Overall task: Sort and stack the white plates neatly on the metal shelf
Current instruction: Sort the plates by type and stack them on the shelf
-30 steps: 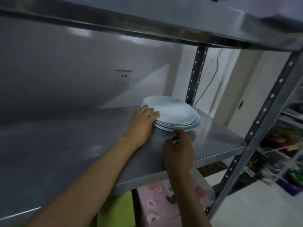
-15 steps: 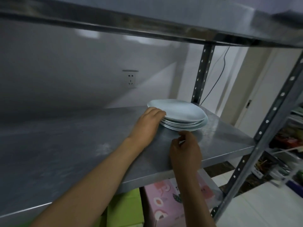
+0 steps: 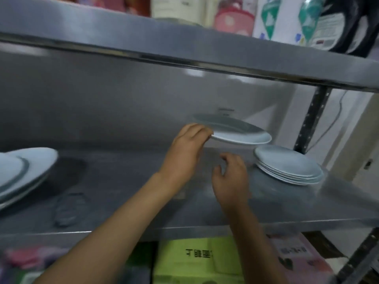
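On metal shelf [image 3: 307, 208]: stacked white plates [image 3: 287, 166].

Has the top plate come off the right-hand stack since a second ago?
Yes. The left hand grips the top plate by its rim, now lifted above and left of the stack beside the rear shelf post.
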